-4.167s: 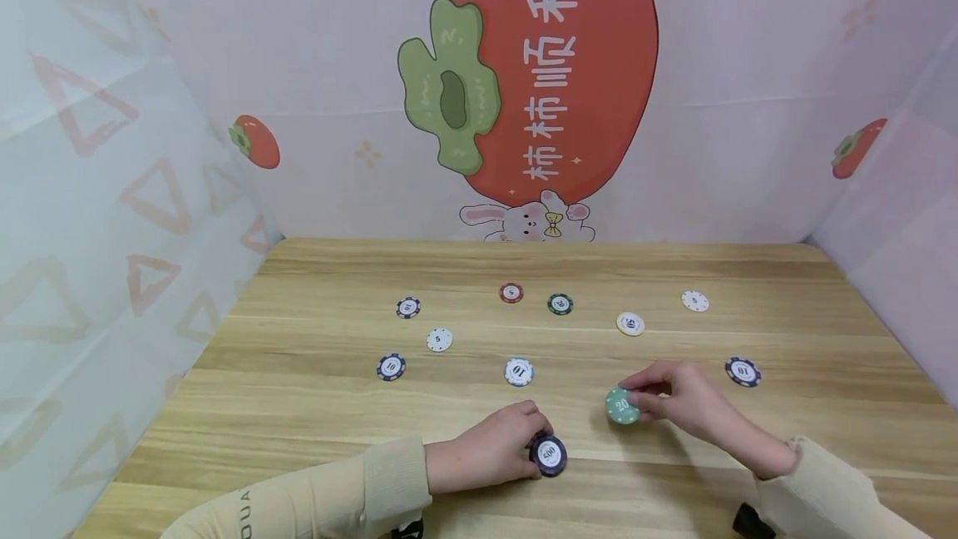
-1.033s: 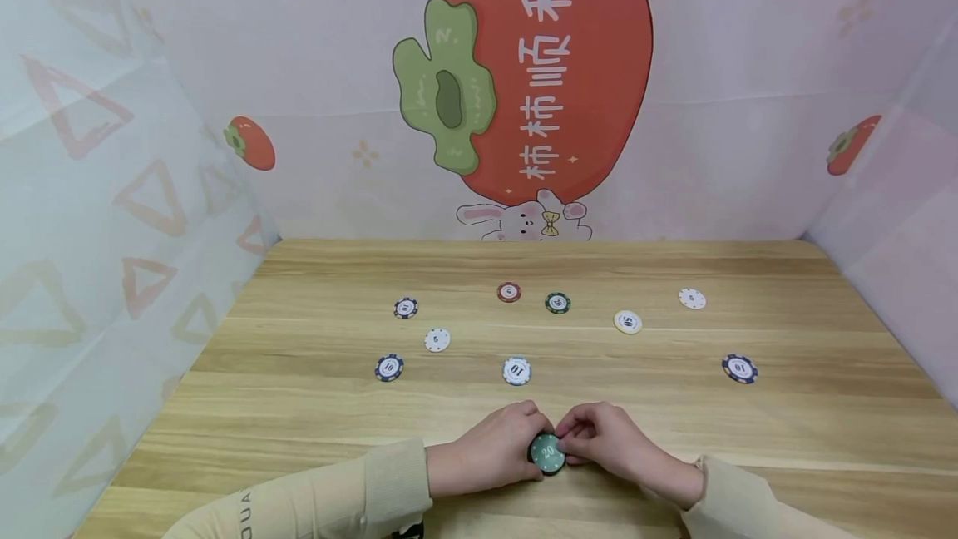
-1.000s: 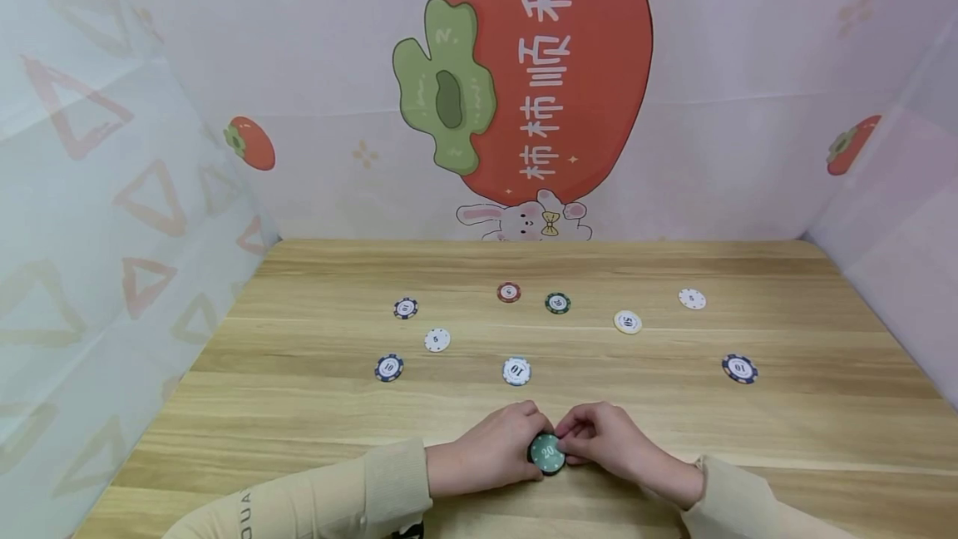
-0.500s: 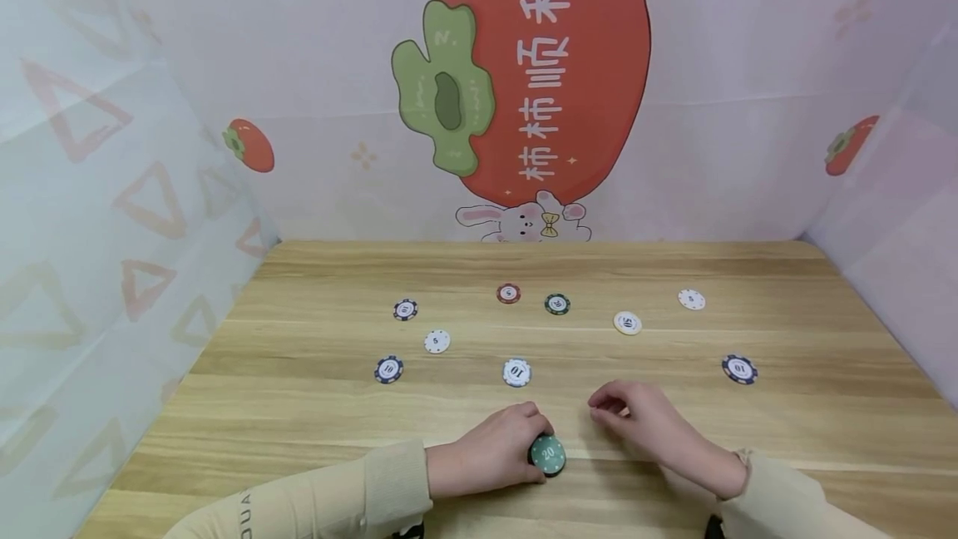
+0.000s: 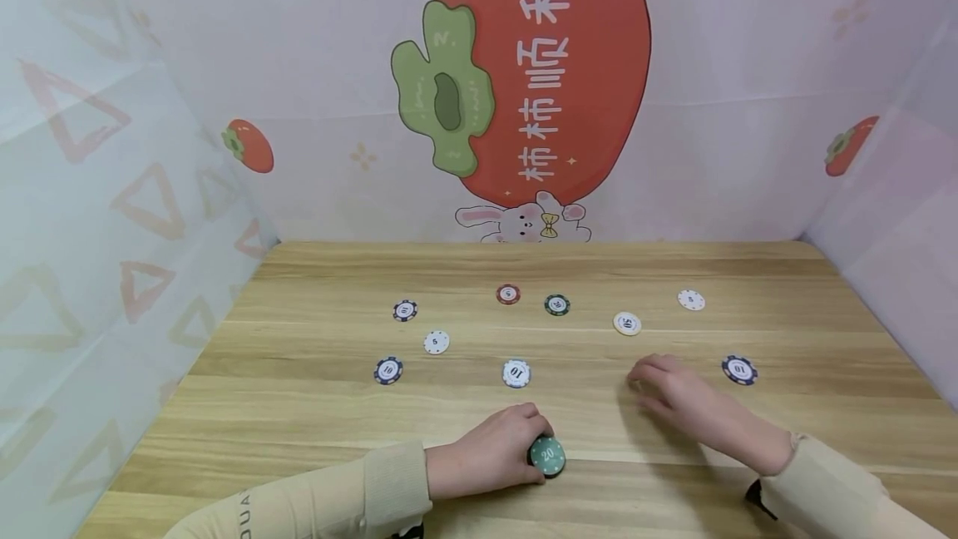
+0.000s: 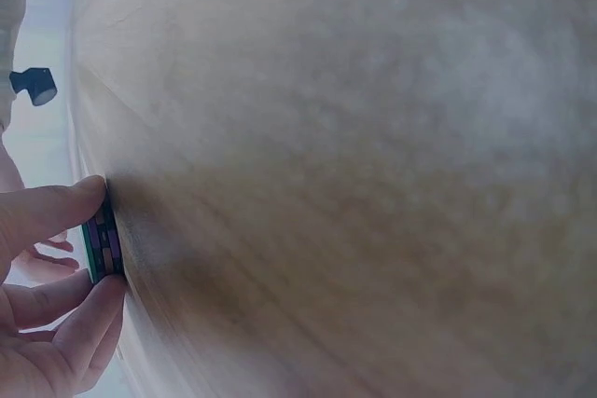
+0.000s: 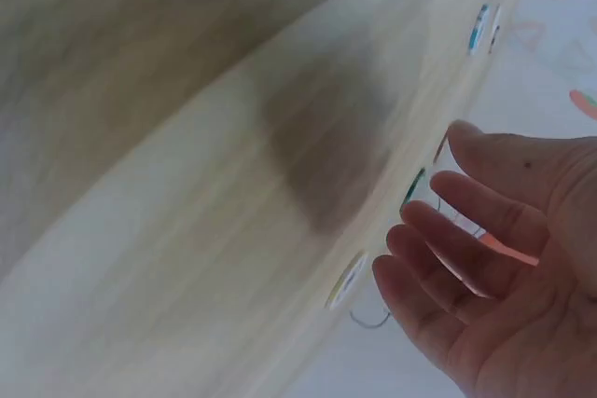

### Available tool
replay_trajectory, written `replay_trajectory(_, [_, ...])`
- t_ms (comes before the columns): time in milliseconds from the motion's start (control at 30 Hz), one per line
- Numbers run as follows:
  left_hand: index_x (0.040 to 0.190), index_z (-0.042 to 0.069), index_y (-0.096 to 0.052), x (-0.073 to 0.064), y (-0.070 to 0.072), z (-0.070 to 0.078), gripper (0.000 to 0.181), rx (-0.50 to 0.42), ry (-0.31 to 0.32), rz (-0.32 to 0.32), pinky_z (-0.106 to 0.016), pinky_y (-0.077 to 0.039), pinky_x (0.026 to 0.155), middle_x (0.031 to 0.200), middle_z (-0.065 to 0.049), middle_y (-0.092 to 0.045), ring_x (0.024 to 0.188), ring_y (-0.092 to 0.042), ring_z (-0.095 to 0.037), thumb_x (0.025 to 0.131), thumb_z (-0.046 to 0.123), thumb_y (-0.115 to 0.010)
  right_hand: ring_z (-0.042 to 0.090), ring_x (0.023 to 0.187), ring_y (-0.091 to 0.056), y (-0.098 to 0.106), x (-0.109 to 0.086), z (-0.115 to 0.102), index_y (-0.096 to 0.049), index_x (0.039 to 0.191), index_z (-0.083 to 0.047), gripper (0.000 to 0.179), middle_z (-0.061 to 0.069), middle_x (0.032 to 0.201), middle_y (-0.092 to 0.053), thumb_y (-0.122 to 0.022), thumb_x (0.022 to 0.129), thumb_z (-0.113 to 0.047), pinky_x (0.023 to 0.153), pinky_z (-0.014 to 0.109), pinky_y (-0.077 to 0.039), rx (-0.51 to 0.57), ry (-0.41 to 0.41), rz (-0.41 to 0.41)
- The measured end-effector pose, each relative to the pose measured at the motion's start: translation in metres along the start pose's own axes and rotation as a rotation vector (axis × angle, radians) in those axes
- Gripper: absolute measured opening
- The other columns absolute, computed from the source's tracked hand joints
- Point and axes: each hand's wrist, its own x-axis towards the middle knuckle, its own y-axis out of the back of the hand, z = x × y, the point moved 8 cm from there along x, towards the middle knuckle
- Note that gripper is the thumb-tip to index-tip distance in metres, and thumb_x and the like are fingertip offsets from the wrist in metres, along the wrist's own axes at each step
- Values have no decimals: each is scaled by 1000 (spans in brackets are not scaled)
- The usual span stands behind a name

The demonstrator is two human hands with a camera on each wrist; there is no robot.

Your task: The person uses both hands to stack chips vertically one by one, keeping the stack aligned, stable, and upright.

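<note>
My left hand [image 5: 490, 454] grips the edges of a small stack of poker chips [image 5: 548, 457] on the table, a green 20 chip on top. In the left wrist view thumb and fingers pinch the stack [image 6: 104, 241] from both sides, and darker chips show under the green one. My right hand [image 5: 692, 406] hangs over the table, holding nothing. Its fingers look loosely bent and apart in the right wrist view. Nearest to it are a white-and-yellow 50 chip [image 5: 627, 323], farther back, and a blue 10 chip [image 5: 739, 370] to its right.
Single chips lie scattered: a red one [image 5: 508, 294], a dark green one [image 5: 557, 304], a light-blue-edged 10 chip [image 5: 516, 373], white 5 chips [image 5: 437, 343] and dark blue 10 chips [image 5: 388, 370]. Printed cloth walls [image 5: 337, 181] enclose the wooden table [image 5: 299, 431].
The right hand brought the green 20 chip onto the dark 500 chip at the left hand, let go, then moved away to the right and back. The left hand stayed in place.
</note>
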Motion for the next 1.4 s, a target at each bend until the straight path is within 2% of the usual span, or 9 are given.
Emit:
replay_trajectory(167, [99,10,-62,0,0,1,35,-6,-3,2,-11,-42,71,89,8,-51,79,-47,4,70,23,-79,30,89,-58,2,-4,11,-65,93,-2,26,13,96,-60,-75,69,-4,74,42,-49,-62,36,17])
replay_trajectory(367, [99,9,-62,-1,0,2,35,-12,-7,2,-11,-42,70,89,7,-51,78,-47,4,70,22,-79,34,93,-57,4,-9,32,-64,97,1,27,19,101,-59,-73,72,-4,77,46,-47,-64,-28,-10])
replay_trajectory(467, [99,9,-62,0,1,2,35,-11,-6,2,-11,-42,70,89,7,-52,79,-47,4,71,22,-78,34,91,-57,8,-12,42,-63,96,2,26,18,99,-59,-72,72,-3,77,47,-47,-75,-26,0])
replay_trajectory(733, [98,10,-62,-1,1,3,35,-3,-9,5,-11,-42,71,90,7,-52,79,-47,4,70,22,-79,34,77,-57,18,-19,67,-62,86,2,28,17,87,-59,-78,63,-1,68,48,-46,-131,25,90])
replay_trajectory(833, [98,9,-62,0,1,3,35,5,-11,6,-11,-42,70,89,7,-52,78,-47,4,70,22,-79,35,76,-57,19,-22,76,-62,85,2,28,17,86,-59,-78,62,0,67,49,-46,-138,2,90])
replay_trajectory(1000, [99,9,-62,1,1,3,35,11,-7,-1,-11,-42,70,89,7,-52,78,-47,4,71,23,-78,35,77,-55,18,-27,89,-61,87,3,28,18,88,-58,-77,64,0,67,48,-45,-119,-76,37])
replay_trajectory(1400, [98,9,-62,0,0,1,35,3,1,1,-11,-42,70,89,7,-51,78,-47,3,71,23,-78,38,81,-57,19,-39,106,-61,90,7,23,20,88,-57,-70,69,7,70,48,-47,-110,-185,-46])
